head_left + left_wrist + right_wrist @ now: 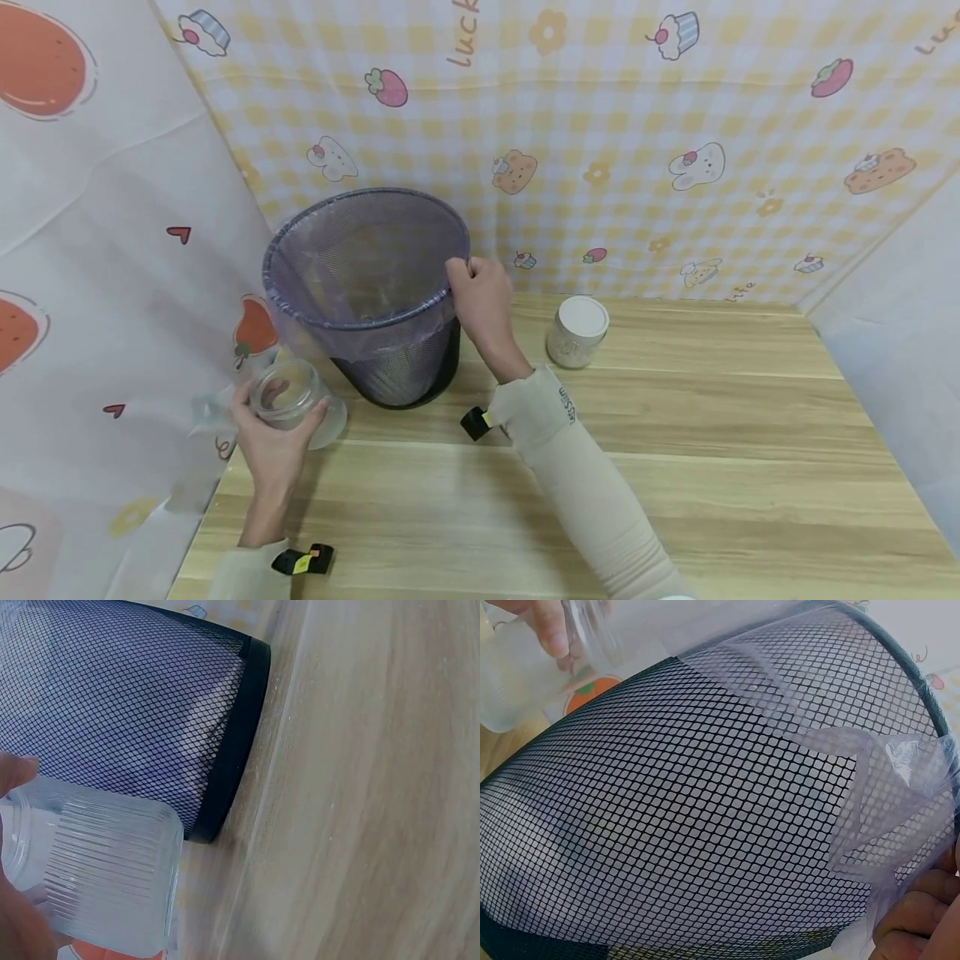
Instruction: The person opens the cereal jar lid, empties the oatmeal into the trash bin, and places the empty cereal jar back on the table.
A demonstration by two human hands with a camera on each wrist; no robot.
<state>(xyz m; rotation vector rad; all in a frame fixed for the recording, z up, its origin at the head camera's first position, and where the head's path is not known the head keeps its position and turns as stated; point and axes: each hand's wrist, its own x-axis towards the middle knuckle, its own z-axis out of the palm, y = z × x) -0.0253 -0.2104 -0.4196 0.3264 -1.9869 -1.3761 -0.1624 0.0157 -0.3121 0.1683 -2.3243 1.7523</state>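
A black mesh wastebasket, lined with a thin purple plastic bag, stands at the back left of the table, tipped a little. My right hand grips its rim on the right side, fingers curled over the folded bag; the right wrist view shows these fingers against the gathered plastic. Left of the basket, my left hand holds a clear jar with its mouth upward, thumb and fingers around it. Ribs run along the jar's wall in the left wrist view. Whether its base touches the table I cannot tell.
A small jar with a white lid stands right of the basket, near the back wall. Printed cloth hangs behind the wooden table, and a white printed sheet closes off the left side near the clear jar.
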